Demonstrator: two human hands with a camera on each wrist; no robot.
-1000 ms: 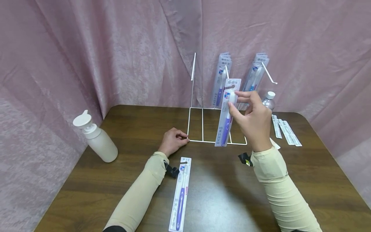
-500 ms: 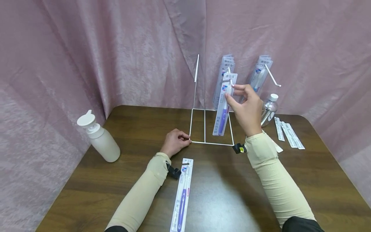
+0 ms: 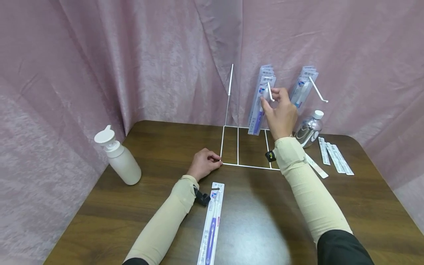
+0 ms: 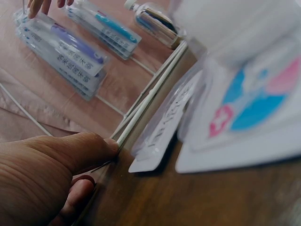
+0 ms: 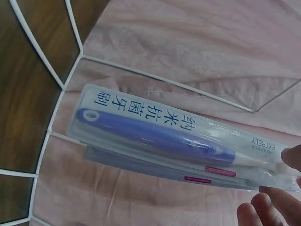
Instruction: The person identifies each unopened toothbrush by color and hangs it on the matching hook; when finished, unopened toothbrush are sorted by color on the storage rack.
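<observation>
Since 1 s ago: right hand (image 3: 281, 110) gone up and back from over the rack base to the middle hook (image 3: 270, 92); toothbrush pack (image 3: 261, 106) gone with it, from dangling low over the wire frame to hanging high among the other packs. Left hand (image 3: 204, 166) unmoved, same pinch. Loose pack on the table unmoved.

Largest first:
- Pink curtain (image 3: 132, 55) – crinkly, velvety cloth, draped behind and to both sides.
- Table (image 3: 165, 147) – dark wood grain, rounded corners, glossy patch near the front.
- Wire rack (image 3: 246, 166) – thin white rod, flat rectangular base w/ cross bars, upright post at left, hooks sticking forward.
- Pump bottle (image 3: 119, 156) – matte cream plastic, rounded, lying tilted at table's left edge.
- Clear bottle (image 3: 309, 129) – white cap, just right of the rack.
- Pack on the hook – long flat clear blister on card, purple brush inside; wrist view shows it lying on top of a second pack (image 5: 155, 162).
- Second bunch of packs (image 3: 303, 90) on the right hook, blue brushes.
- Loose toothbrush pack (image 3: 211, 224) flat on the table, near the left forearm.
- Thin white strips (image 3: 334, 158) at far right.

Right hand: thumb and fingertips pinched on the pack's top end, right at the hook; pack hangs down-left from the fingers. Left hand: fingers curled, thumb (image 4: 75, 150) pressed on the rack's front-left corner wire.
</observation>
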